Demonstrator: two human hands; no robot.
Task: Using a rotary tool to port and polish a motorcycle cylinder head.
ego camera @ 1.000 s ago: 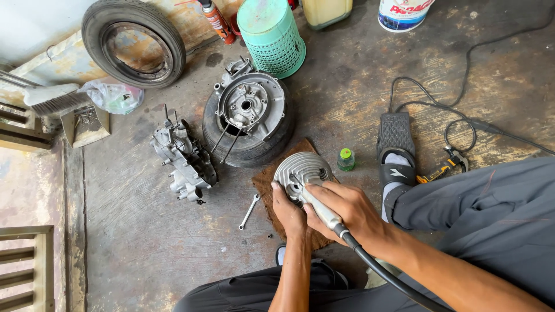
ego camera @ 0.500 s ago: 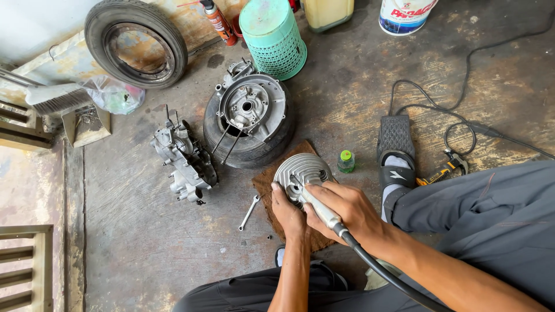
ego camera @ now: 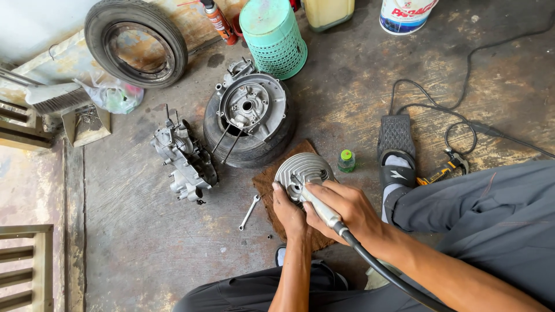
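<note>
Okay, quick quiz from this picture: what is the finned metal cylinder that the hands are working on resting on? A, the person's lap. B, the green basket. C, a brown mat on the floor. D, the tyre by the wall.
C: the cylinder, steadied by the left hand while the right hand holds a tool to it, sits on the brown mat on the concrete floor.

Bare forearms, grey trousers (ego camera: pixel 480 214), black slide sandal (ego camera: pixel 396 151), white sock (ego camera: pixel 396 163)
</note>
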